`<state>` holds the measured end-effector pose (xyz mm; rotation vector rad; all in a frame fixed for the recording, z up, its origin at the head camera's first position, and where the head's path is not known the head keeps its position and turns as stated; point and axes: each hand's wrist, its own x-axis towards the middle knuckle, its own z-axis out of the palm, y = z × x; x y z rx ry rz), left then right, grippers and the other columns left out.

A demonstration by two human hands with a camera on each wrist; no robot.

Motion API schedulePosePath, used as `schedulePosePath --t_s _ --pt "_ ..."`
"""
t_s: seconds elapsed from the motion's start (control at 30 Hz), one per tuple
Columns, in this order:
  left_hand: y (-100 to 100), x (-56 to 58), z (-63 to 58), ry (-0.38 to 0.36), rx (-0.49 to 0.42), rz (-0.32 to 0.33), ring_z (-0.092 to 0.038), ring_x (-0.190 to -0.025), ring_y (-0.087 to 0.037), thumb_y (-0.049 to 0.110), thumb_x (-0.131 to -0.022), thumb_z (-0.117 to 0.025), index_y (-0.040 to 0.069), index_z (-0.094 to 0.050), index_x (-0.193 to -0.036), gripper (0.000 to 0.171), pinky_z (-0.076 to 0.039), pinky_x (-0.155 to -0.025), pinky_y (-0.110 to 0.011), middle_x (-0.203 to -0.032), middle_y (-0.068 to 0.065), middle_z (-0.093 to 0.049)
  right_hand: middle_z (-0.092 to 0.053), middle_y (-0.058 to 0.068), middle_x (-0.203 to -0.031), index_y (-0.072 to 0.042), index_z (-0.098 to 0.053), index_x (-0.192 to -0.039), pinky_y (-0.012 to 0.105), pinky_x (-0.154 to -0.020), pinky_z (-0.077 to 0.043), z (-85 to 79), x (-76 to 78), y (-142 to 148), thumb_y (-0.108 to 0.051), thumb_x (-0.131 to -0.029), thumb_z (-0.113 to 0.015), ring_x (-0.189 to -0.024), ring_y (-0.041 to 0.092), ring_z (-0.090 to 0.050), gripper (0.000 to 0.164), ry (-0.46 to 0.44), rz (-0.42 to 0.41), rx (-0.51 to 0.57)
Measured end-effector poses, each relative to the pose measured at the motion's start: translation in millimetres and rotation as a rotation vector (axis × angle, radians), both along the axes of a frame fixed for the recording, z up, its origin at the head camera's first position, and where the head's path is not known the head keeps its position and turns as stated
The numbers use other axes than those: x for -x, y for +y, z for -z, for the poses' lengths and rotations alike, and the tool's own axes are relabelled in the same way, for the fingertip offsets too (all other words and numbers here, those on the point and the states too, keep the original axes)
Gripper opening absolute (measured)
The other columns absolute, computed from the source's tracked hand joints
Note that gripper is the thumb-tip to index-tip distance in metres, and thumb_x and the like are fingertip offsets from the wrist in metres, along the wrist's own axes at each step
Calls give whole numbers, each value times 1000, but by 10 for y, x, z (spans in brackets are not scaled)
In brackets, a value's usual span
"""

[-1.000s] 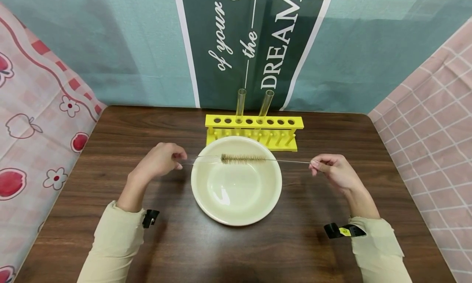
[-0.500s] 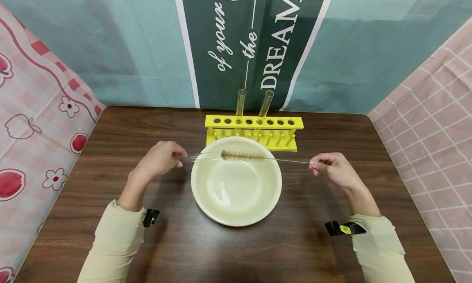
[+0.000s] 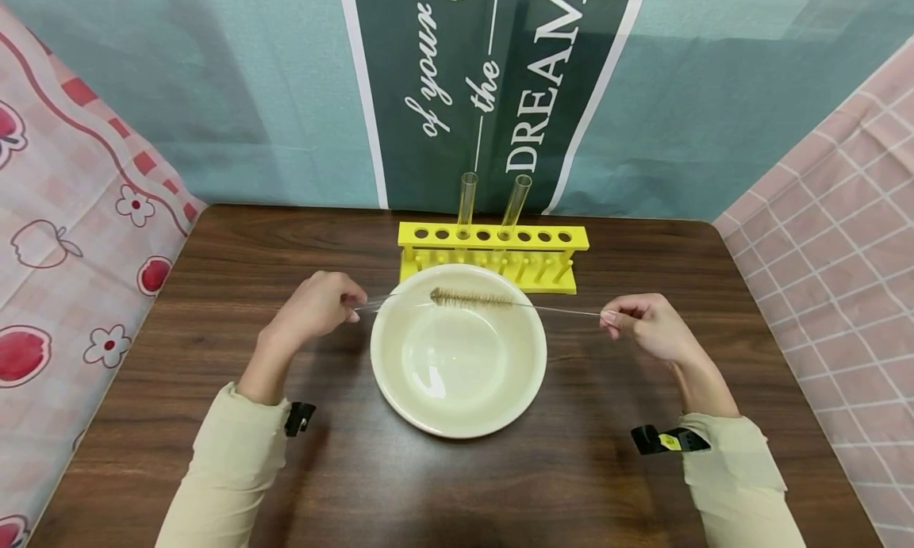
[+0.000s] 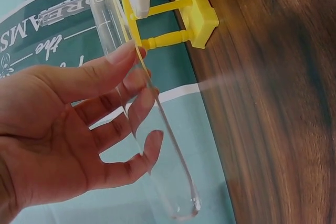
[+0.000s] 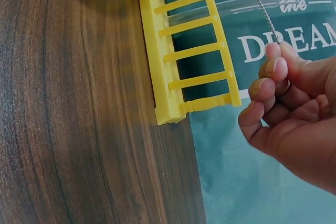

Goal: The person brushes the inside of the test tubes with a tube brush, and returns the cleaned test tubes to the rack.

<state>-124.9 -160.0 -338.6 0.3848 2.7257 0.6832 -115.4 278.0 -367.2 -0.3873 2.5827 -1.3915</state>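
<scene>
My left hand (image 3: 314,306) holds a clear glass test tube (image 4: 172,182) between thumb and fingers, its rounded end pointing down past the fingertips in the left wrist view. The tube's other end reaches over the basin. Across from it, my right hand (image 3: 648,326) pinches the twisted wire handle (image 5: 266,14) of a test tube brush. The brush's tan bristles (image 3: 473,298) lie above the basin's far part, roughly in line with the tube. Its bristle tip is at the tube's mouth; whether it sits inside cannot be told. A cream basin (image 3: 457,429) stands below.
Behind the basin stands a yellow test tube rack (image 3: 493,235). Two glass tubes rise from it, one upright (image 3: 466,203) and one leaning tube (image 3: 516,203). A dark wood table (image 3: 457,492) lies beneath, with a blue-green printed cloth (image 3: 286,96) hanging behind.
My left hand has shifted slightly right and away from me with the test tube. The brush's bristle end has risen a little, while my right hand stays nearly still.
</scene>
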Motion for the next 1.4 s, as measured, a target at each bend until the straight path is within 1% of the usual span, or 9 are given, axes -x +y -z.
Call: schedulePosePath --t_s 0.2,0.33,0.5,0.6,0.8,0.93,1.1,1.23,1.4 --pt "10 13 -5 11 -6 3 -60 -85 -26 -4 -79 -64 -5 -67 -101 22 -48 -73 -41 -98 -17 -65 -54 4 -59 1 -62 -76 27 -51 -41 -6 6 6 -1 -89 -56 -57 22 -51 14 16 -44 -31" --pt "-2 14 -11 9 -17 15 -60 -87 -27 -6 -79 -65 -5 -67 -102 23 -49 -74 -40 -97 -16 -65 -53 4 -59 3 -61 -77 28 -51 -41 -1 10 40 0 -88 -55 -57 15 -50 14 4 -53 -46" --pt "-5 14 -12 29 24 86 -59 -87 -27 -7 -77 -67 -3 -68 -99 23 -48 -73 -38 -95 -13 -64 -53 4 -59 3 -61 -76 29 -51 -41 10 16 56 1 -88 -55 -56 13 -50 14 -3 -62 -50" --pt "-6 14 -7 35 42 110 -58 -90 -28 -7 -76 -67 -1 -69 -98 23 -48 -74 -38 -96 -12 -63 -53 4 -59 2 -61 -76 28 -50 -41 20 23 57 1 -88 -55 -56 14 -50 14 8 -63 -53" --pt "-9 26 19 35 21 103 -58 -91 -28 -7 -76 -68 0 -70 -97 22 -47 -74 -39 -95 -12 -64 -53 3 -59 6 -62 -78 27 -50 -41 30 35 61 1 -88 -55 -56 12 -50 13 32 -71 -67" --pt "5 47 44 9 -8 102 -58 -90 -27 -6 -76 -68 0 -70 -97 22 -48 -74 -38 -95 -12 -64 -54 3 -60 1 -63 -78 28 -49 -40 24 43 41 -1 -88 -57 -56 12 -49 11 33 -84 -72" --pt "39 77 44 -36 -18 91 -58 -91 -27 -6 -77 -67 -1 -69 -100 23 -48 -74 -38 -97 -13 -64 -54 5 -62 -6 -62 -77 26 -49 -37 25 48 -13 -4 -88 -58 -57 15 -47 12 56 -109 -125" --pt "41 94 35 -30 -2 95 -58 -91 -27 -5 -78 -66 -2 -69 -99 22 -48 -74 -39 -98 -14 -64 -53 5 -63 -7 -63 -76 26 -50 -39 29 41 -44 -2 -87 -59 -57 20 -48 12 84 -111 -173" --pt "35 101 11 -24 -12 87 -56 -81 -23 -5 -78 -66 -2 -69 -94 17 -47 -70 -36 -92 -12 -64 -53 2 -63 -10 -65 -76 26 -50 -40 31 46 -78 -1 -85 -61 -55 13 -46 13 126 -127 -225"
